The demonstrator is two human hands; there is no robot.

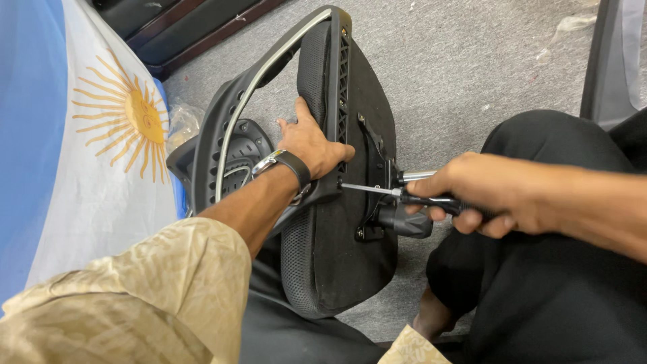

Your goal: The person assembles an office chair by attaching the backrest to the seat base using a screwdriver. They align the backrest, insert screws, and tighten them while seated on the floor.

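Centrally, black chair seat point(337, 249) stands on edge across the lap; left hand point(311, 145) grips its rim at 12 o'clock, right hand point(482, 195) at 3 o'clock clenches screwdriver point(387, 191), tip at seat's edge. Grey carpet point(458, 67) behind.

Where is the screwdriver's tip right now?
In the head view, the screwdriver, gripped in the right hand, has its tip at the chair seat's edge, just below the left hand.

A black chair seat point(337, 222) is stood on its edge over the grey carpet, its underside turned rightward, with a curved armrest frame point(232, 114) attached at the left. A screwdriver point(404, 195) with a black-and-red handle is held level, its tip set against the seat's rim.
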